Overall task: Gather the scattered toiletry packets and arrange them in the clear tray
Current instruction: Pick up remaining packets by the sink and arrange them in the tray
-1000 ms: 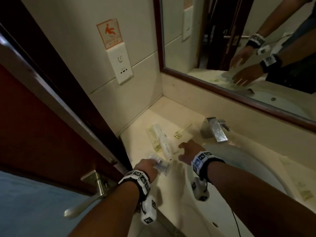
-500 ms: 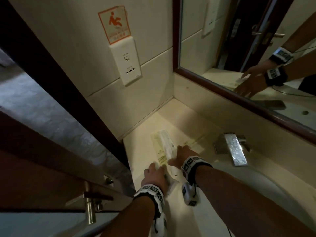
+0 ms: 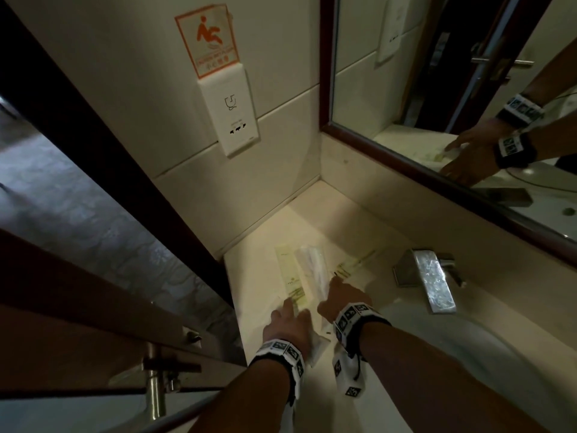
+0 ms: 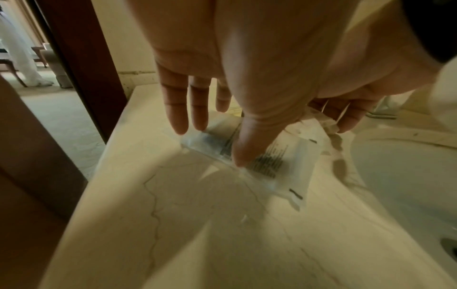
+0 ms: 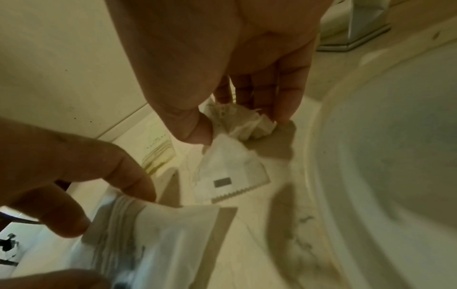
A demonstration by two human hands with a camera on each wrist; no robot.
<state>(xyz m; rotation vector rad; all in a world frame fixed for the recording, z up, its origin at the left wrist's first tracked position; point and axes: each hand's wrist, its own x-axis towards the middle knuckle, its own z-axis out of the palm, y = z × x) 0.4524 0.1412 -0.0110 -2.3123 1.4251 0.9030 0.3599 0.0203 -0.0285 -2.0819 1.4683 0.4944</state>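
Observation:
Several toiletry packets lie on the cream counter (image 3: 265,323): a long yellow packet (image 3: 290,276), a clear wrapped packet (image 3: 312,270) beside it and a flat pale packet (image 3: 356,265). My left hand (image 3: 288,320) holds a clear packet with black print (image 4: 274,162) between thumb and fingers, just above the counter. My right hand (image 3: 338,292) pinches the crumpled end of a white saw-edged packet (image 5: 230,176) between thumb and fingers. The left hand's packet (image 5: 160,234) also shows in the right wrist view. I cannot make out the clear tray's outline.
A chrome faucet (image 3: 434,282) stands right of the packets over the white basin (image 3: 468,354). The mirror (image 3: 437,89) runs along the back wall. A wall socket (image 3: 234,120) is above the corner. The dark wooden door (image 3: 62,307) with its handle (image 3: 156,392) stands at the counter's left edge.
Both hands have moved forward to the near ends of the long packets. The left hand still holds its packet. The right hand has taken hold of a white packet.

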